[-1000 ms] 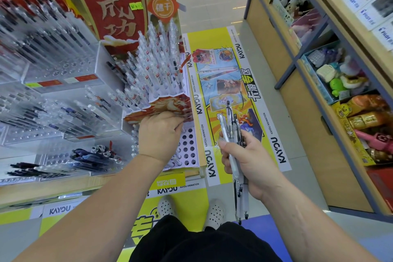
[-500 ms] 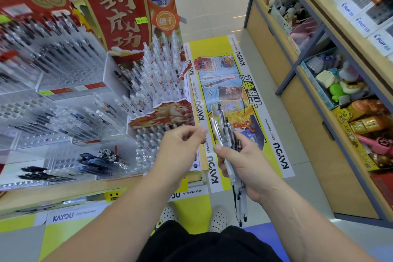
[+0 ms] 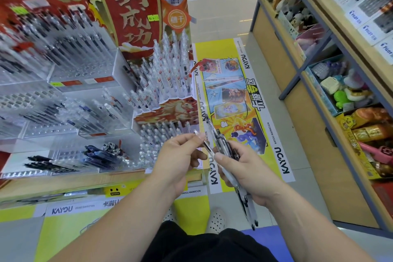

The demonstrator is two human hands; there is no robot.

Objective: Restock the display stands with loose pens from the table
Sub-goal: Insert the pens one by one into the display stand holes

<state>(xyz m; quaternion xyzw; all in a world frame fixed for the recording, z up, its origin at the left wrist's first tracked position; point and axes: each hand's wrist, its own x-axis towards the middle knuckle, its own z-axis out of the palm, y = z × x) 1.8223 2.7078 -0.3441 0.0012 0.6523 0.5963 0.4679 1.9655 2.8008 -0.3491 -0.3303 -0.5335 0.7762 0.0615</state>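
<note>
My right hand (image 3: 244, 169) grips a bundle of clear pens (image 3: 221, 144), tips pointing down past my wrist. My left hand (image 3: 180, 153) pinches the top end of one clear pen (image 3: 200, 135) at the left side of that bundle. Both hands hover in front of the lower tier of the white display stand (image 3: 168, 132), whose holes hold several clear pens. Its upper tier (image 3: 170, 70) is packed with clear pens behind a red horse-printed card.
Acrylic pen racks (image 3: 63, 95) with dark and blue pens fill the left. A wooden shelf edge (image 3: 85, 183) runs below them. A shelving unit (image 3: 331, 95) with toys stands on the right. A yellow floor graphic (image 3: 234, 100) and my white shoes lie below.
My left hand left the lower tier of the stand and moved right to the bundle, where it now pinches one pen. The right hand stayed roughly in place with its bundle.
</note>
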